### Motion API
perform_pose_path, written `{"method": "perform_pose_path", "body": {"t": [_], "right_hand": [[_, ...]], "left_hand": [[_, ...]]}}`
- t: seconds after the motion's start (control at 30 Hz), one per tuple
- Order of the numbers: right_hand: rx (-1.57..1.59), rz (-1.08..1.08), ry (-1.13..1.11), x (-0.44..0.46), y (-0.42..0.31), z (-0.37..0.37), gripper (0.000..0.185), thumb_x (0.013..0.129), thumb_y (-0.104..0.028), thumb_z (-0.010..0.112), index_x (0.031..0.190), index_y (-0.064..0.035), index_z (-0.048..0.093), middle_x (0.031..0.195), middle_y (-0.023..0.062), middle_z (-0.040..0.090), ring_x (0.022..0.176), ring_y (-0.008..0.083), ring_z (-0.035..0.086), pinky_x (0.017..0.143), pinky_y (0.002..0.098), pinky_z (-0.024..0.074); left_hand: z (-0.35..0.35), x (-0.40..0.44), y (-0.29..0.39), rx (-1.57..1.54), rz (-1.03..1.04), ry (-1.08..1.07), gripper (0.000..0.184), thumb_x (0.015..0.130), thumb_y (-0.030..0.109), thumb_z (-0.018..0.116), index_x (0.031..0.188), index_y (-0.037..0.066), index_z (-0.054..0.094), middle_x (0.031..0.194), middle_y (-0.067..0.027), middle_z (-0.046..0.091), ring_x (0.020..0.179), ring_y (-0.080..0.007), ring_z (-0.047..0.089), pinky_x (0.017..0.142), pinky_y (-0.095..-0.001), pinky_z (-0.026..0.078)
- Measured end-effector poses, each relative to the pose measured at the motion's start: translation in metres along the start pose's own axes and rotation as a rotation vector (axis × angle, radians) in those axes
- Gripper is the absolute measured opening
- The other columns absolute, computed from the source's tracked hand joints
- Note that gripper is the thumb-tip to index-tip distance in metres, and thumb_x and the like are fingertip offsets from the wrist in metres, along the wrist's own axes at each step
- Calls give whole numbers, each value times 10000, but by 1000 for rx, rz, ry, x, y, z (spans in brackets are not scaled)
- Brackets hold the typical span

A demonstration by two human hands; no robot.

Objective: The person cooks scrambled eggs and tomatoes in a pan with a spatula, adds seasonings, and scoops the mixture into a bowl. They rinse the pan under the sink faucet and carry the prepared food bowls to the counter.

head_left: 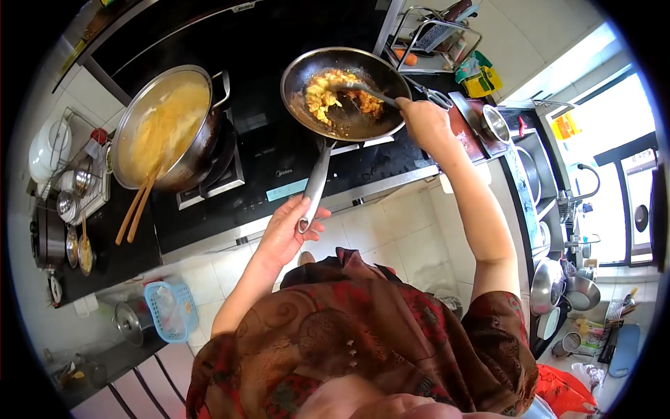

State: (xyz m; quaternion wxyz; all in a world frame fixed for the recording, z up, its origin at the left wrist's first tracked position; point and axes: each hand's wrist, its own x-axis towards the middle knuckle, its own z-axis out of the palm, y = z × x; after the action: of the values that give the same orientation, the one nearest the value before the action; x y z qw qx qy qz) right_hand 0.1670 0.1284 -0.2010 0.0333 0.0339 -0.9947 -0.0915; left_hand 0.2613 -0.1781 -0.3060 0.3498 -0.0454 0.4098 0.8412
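Observation:
A frying pan (356, 129) sits on the stove, holding yellow scrambled egg (320, 103) mixed with reddish bits. Its grey metal handle (319, 174) points toward me, and my left hand (285, 227) grips the end of it, thumb on one side and fingers behind. In my right hand (427, 126) is a dark spatula (373, 92), held from above over the pan's right side. The spatula's blade reaches into the egg, partly hidden by it.
Left of the pan, a large pot (199, 143) of yellowish noodles stands on another burner, wooden chopsticks (141, 209) leaning out over its rim. A metal bowl (495, 124) and sink (541, 157) lie right. A blue basket (187, 307) is at lower left.

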Motion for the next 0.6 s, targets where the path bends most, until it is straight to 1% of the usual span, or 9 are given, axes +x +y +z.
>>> {"method": "perform_pose_path", "body": {"t": [0.2,0.27,0.3,0.37,0.4,0.47,0.53,0.57,0.6], "right_hand": [[327,219,-57,2,77,-20,246,877,-215,534,957,-36,682,898,226,660,870,364,644,780,434,496],[530,383,-225,29,92,12,241,851,-165,512,830,11,676,742,176,658,669,283,650,627,386,500],[744,421,-317,45,99,42,211,846,-158,515,869,-27,679,640,99,604,511,196,562,458,339,437],[1290,600,-401,55,72,72,187,881,-178,525,984,-72,640,584,32,523,444,95,425,351,247,297],[1279,575,-354,60,55,83,186,903,-197,517,963,-85,653,607,30,519,438,79,393,343,245,274],[1197,257,-356,59,50,80,222,902,-202,518,982,-60,669,676,102,613,486,181,532,415,321,406],[708,-211,209,56,66,78,246,884,-196,529,987,-21,667,809,178,674,703,325,652,632,398,506],[641,-120,101,46,62,38,264,860,-195,542,1006,-8,657,945,210,656,920,386,622,816,422,485],[547,-169,190,51,66,37,251,868,-203,534,1012,-41,661,897,209,660,871,382,631,765,445,498]], "left_hand": [[-2,4,7,-24,-14,-37,299,962,245,503,1164,26,520,959,-160,657,671,-144,633,534,-253,517],[3,5,7,-37,-18,-11,301,966,253,492,1165,28,518,955,-160,658,646,-137,618,513,-251,500],[4,7,7,-39,-1,-11,301,966,253,492,1165,28,518,955,-160,658,646,-137,618,513,-251,500],[6,7,4,-4,-5,29,310,970,263,483,1166,25,514,943,-161,660,623,-133,600,487,-244,475],[6,9,1,-4,13,33,310,970,263,483,1166,25,514,943,-161,660,623,-133,600,487,-244,475],[5,9,-4,-13,21,59,331,972,299,481,1186,50,522,945,-130,665,634,-133,599,519,-252,472],[8,7,-9,-25,38,116,362,973,337,470,1180,46,529,954,-138,667,631,-134,598,519,-251,474],[8,8,-13,-70,38,152,385,970,367,465,1169,45,537,958,-138,667,636,-137,603,527,-251,482],[7,9,-17,-112,36,186,410,968,396,461,1158,43,544,963,-137,667,642,-141,609,534,-251,489]]}}
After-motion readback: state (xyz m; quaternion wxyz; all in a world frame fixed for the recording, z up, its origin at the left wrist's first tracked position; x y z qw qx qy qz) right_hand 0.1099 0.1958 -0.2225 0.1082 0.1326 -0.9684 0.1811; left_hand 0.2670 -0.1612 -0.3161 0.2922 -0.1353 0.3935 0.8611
